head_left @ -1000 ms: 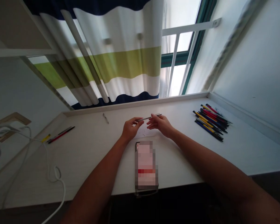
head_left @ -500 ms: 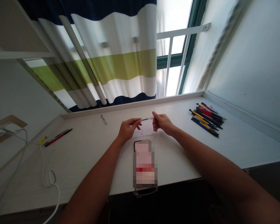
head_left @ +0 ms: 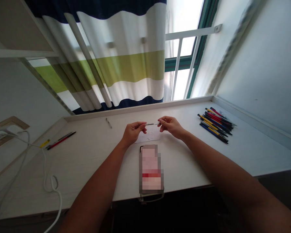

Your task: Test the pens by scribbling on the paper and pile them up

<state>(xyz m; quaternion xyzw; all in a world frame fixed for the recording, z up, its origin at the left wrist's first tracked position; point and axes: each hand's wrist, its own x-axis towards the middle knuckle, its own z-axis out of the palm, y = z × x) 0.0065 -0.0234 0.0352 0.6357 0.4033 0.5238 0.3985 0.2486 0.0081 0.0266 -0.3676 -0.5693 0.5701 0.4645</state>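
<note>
A slim pen (head_left: 152,124) with a dark middle stretch and paler ends lies level between my two hands, above the desk. My left hand (head_left: 135,132) pinches its left end between thumb and fingers. At the other end, the fingertips of my right hand (head_left: 171,126) are closed on the pale part. The fingers cover both ends, so I cannot tell whether it is one piece or two parts joined. Under the hands is a sheet of white paper (head_left: 149,135) with small scribbles. Nearer to me lies a phone (head_left: 150,168), its screen blurred out.
Several pens in a loose heap (head_left: 215,124) lie at the right. A single pale pen (head_left: 108,123) lies left of my hands. Farther left are a red and black pen (head_left: 61,140) and a white cable (head_left: 59,197). A raised rim (head_left: 116,111) runs along the back of the desk (head_left: 99,145).
My right hand's grip has shifted, its thumb now lower and its fingertips on the pen's end. The dark and clear sections now look in line with each other. The view has moved slightly.
</note>
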